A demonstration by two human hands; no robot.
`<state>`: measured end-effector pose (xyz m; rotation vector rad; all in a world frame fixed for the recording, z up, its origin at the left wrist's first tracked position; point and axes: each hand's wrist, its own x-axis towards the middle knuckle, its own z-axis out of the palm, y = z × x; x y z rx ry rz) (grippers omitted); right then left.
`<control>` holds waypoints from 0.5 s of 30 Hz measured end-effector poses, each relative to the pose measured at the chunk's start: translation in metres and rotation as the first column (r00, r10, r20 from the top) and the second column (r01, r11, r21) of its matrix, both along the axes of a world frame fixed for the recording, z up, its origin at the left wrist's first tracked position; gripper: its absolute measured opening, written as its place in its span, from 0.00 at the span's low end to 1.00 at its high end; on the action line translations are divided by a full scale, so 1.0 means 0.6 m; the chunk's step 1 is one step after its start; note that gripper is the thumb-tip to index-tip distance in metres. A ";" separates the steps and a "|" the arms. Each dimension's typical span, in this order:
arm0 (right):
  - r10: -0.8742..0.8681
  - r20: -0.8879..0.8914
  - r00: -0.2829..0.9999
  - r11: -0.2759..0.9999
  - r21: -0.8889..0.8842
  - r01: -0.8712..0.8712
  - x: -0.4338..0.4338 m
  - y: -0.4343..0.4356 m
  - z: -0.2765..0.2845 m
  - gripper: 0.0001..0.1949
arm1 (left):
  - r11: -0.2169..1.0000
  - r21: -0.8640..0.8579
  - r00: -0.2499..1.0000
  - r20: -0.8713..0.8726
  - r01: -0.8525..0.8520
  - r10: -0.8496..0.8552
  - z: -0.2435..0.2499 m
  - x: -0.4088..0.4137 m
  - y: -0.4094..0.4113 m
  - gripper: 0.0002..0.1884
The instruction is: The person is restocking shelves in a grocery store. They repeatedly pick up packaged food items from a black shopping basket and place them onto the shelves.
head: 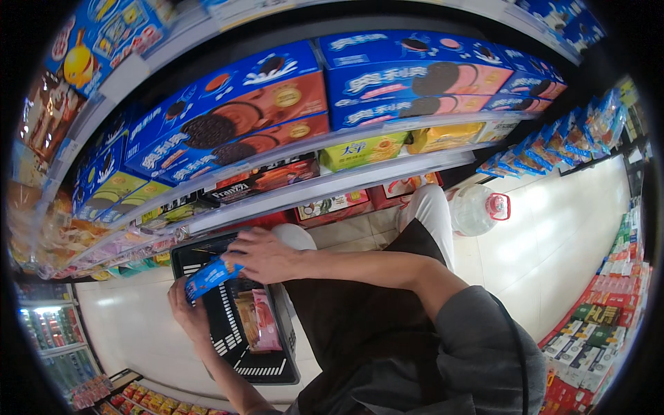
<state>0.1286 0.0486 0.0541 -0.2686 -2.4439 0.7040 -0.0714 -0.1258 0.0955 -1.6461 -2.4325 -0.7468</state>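
My right hand grips one end of a blue snack packet. The fingers of my left hand close around the packet's other end, so it is held between both hands. Below them is a black plastic shopping basket with slotted walls. Inside it lie a pink-and-clear packet and a brownish packet, side by side. The hands and the blue packet hide part of the basket's far end.
A shelf holds blue Oreo boxes, with a green cracker pack and a Franzzi box lower down. A large water bottle stands on the tiled floor. Blue packets hang at right. Boxed goods line the far right.
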 end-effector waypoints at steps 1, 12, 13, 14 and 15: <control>-0.044 -0.052 0.998 0.999 0.011 0.044 0.032 0.011 0.003 0.22 | 0.999 0.011 0.999 0.003 0.035 -0.035 0.009 0.020 0.017 0.25; -0.505 -0.119 0.855 0.852 -0.227 0.471 0.441 0.137 -0.046 0.21 | 0.863 0.054 0.852 0.140 0.502 -0.504 -0.071 0.319 0.295 0.25; -0.562 -0.131 0.817 0.818 -0.237 0.524 0.471 0.144 -0.050 0.21 | 0.853 0.037 0.836 0.180 0.520 -0.518 -0.071 0.350 0.319 0.24; -0.616 -0.142 0.775 0.780 -0.250 0.574 0.499 0.149 -0.055 0.21 | 0.839 0.046 0.821 0.185 0.542 -0.540 -0.074 0.382 0.340 0.24; -0.667 -0.150 0.729 0.738 -0.262 0.621 0.526 0.155 -0.059 0.20 | 0.824 0.057 0.804 0.192 0.563 -0.563 -0.079 0.414 0.356 0.24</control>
